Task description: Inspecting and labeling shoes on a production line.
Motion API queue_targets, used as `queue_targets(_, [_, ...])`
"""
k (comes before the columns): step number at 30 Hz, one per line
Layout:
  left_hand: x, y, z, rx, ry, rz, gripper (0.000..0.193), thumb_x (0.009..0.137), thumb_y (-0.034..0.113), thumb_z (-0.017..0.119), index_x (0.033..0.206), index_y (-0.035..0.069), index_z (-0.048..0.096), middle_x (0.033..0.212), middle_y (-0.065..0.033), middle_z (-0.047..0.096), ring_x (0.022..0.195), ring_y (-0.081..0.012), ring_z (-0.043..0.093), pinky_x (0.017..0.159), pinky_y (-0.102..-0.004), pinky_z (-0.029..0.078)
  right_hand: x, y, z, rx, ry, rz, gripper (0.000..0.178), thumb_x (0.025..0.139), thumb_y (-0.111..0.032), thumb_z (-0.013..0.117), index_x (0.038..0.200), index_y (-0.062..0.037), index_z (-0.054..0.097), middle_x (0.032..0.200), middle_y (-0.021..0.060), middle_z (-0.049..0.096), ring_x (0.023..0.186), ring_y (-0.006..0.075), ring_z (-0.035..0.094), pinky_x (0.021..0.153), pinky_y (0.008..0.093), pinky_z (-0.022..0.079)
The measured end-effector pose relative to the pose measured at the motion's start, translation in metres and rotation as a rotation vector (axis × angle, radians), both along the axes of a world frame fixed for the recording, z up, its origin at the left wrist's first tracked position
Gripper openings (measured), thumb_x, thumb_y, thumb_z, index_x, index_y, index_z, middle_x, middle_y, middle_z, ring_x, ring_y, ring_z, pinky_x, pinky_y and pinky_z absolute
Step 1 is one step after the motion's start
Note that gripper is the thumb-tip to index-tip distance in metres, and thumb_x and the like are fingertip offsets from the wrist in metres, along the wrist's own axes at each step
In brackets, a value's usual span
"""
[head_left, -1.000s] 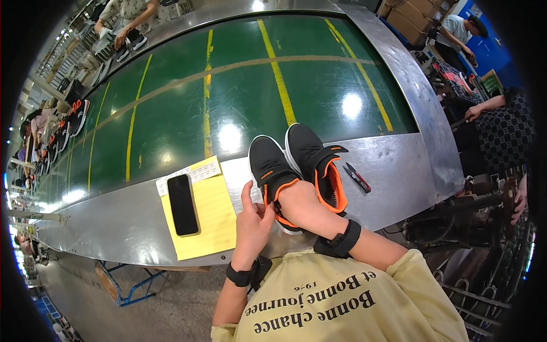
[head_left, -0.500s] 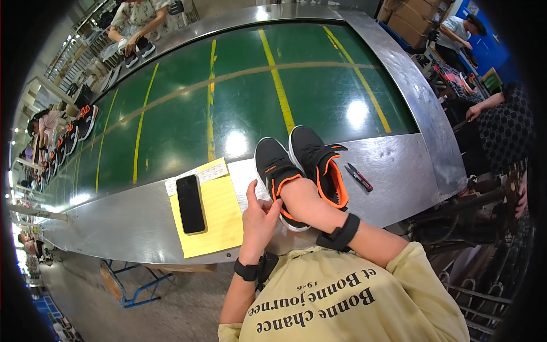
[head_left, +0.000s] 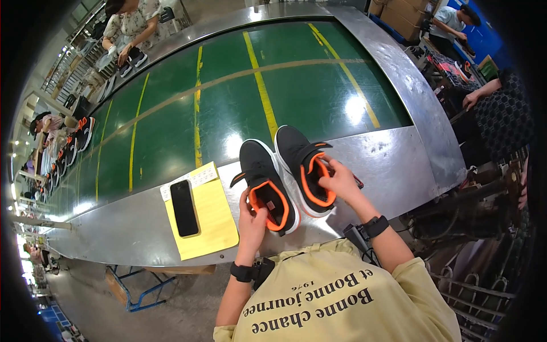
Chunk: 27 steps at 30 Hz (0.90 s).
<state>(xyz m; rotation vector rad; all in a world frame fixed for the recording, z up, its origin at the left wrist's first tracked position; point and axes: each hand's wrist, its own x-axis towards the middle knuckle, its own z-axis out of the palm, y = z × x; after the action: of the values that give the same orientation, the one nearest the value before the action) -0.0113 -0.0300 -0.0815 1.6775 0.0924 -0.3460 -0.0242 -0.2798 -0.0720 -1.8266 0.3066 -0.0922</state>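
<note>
The left hand (head_left: pixel 252 227) pinches the orange-lined collar of the left shoe (head_left: pixel 257 161), and the right hand (head_left: pixel 343 182) grips the collar of the right shoe (head_left: pixel 292 149). The pair stands side by side between both hands. Left of the left hand I see a phone (head_left: pixel 183 208) on yellow paper (head_left: pixel 217 212); just beyond the right, something red (head_left: pixel 358 183), mostly hidden from me.

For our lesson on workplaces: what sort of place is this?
Probably a shoe factory: a green belt, a row of shoes at left and a co-worker handling dark shoes.
</note>
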Motion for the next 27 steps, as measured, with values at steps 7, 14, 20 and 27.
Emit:
queue_targets(7, [-0.007,0.021,-0.016,-0.57,0.335,0.191,0.033,0.089,0.011,0.044,0.121,0.003,0.044,0.111,-0.0082,0.057,0.098,-0.0189,0.059,0.083,-0.0314,0.05,-0.024,-0.006,-0.026,1.107,0.157,-0.12,0.045,0.071,0.003,0.05,0.115,-0.0008,0.053,0.103,0.0072,0.061,0.089,0.0143,0.061,0.078,0.0249,0.049])
queue_targets(14, [0.0,0.021,-0.014,-0.803,0.278,-0.013,0.041,0.097,0.026,0.036,0.131,0.003,0.04,0.126,-0.0104,0.051,0.112,-0.0225,0.053,0.097,-0.0357,0.043,-0.024,0.009,-0.019,1.107,0.078,-0.033,0.042,0.075,0.004,0.052,0.117,-0.0018,0.051,0.109,0.0056,0.059,0.093,0.0129,0.06,0.083,0.0237,0.048])
queue_targets(20, [0.01,0.019,0.006,-0.544,0.228,0.097,0.036,0.093,0.023,0.042,0.123,0.004,0.044,0.116,-0.0073,0.056,0.104,-0.0176,0.056,0.089,-0.0302,0.047,-0.017,-0.006,0.001,1.058,0.077,-0.006,0.043,0.078,0.0,0.055,0.121,-0.0007,0.05,0.109,0.0056,0.059,0.094,0.0123,0.059,0.082,0.0244,0.047])
queue_targets(27, [0.018,0.009,0.024,-0.183,0.098,-0.067,0.047,0.095,0.038,0.039,0.126,0.004,0.048,0.114,-0.01,0.056,0.091,-0.0166,0.056,0.065,-0.0269,0.051,-0.012,-0.007,0.01,0.114,-0.044,0.128,0.044,0.082,-0.014,0.065,0.123,-0.0032,0.051,0.114,0.0069,0.058,0.101,0.0158,0.056,0.082,0.0285,0.046])
